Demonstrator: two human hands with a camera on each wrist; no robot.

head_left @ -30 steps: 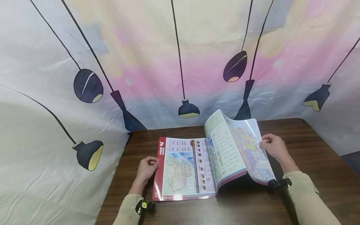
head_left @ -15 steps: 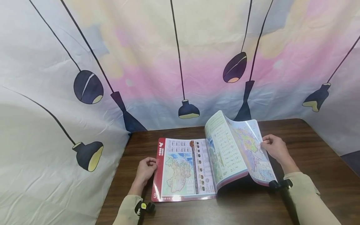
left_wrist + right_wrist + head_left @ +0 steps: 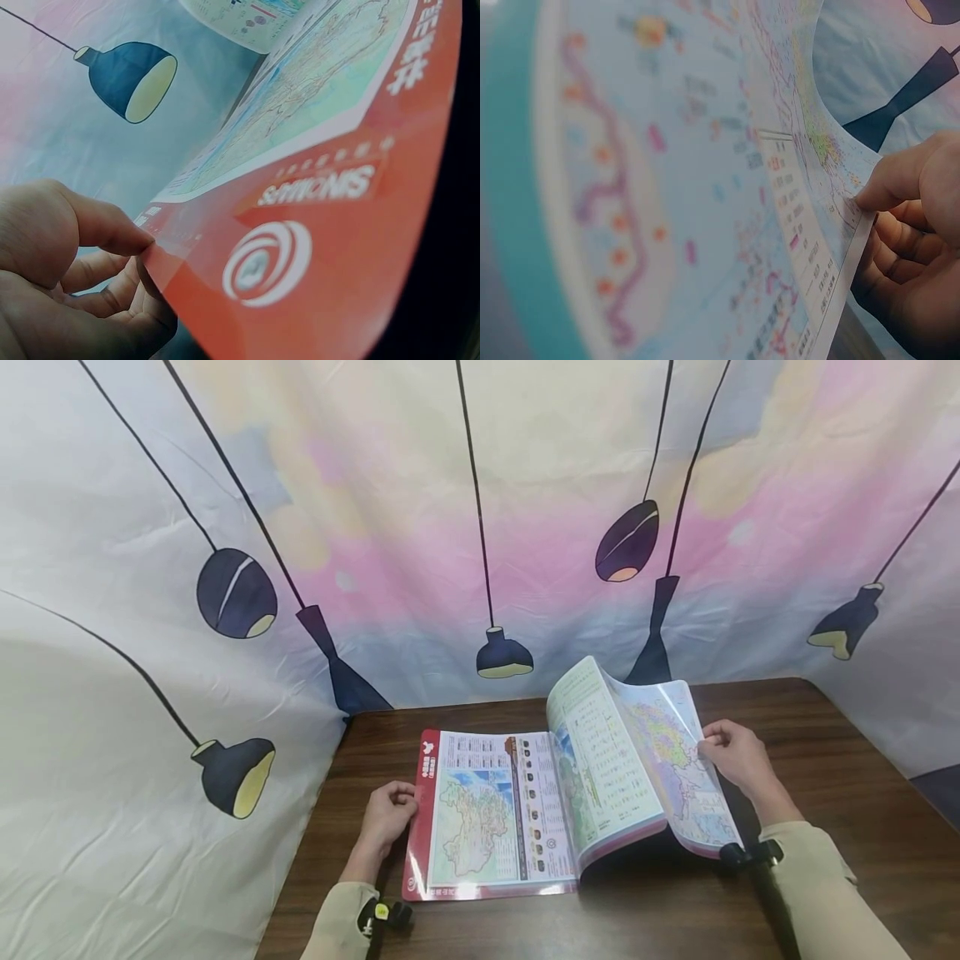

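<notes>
**Both hands already on the one atlas, each at an outer edge**

Notice that your right hand (image 3: 733,753) pinches the lifted page (image 3: 675,760), thumb on top, fingers curled beneath; the sheet arches left toward the spine. Your left hand (image 3: 388,812) pinches the red cover edge (image 3: 315,247) on the opposite side. The atlas (image 3: 525,802) lies open on the table (image 3: 825,827), long axis running left to right, spine pointing away from you. Count: one atlas, one raised leaf, two hands.
</notes>
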